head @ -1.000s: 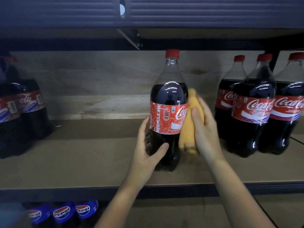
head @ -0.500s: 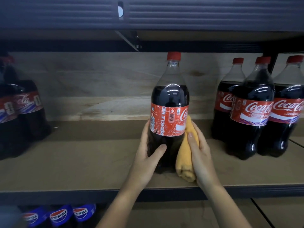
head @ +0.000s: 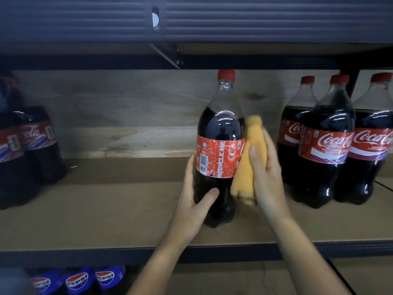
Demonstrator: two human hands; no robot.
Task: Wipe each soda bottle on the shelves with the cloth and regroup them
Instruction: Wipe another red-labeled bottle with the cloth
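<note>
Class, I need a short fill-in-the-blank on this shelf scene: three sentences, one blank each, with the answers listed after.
1. The right hand presses a ____-coloured cloth against the middle bottle.
2. The left hand steadies that bottle below its label, and the bottle's cap is ____ in colour.
3. The blue-labelled bottles on the lower shelf carry the brand name ____.

Missing words: yellow; red; Pepsi
</note>
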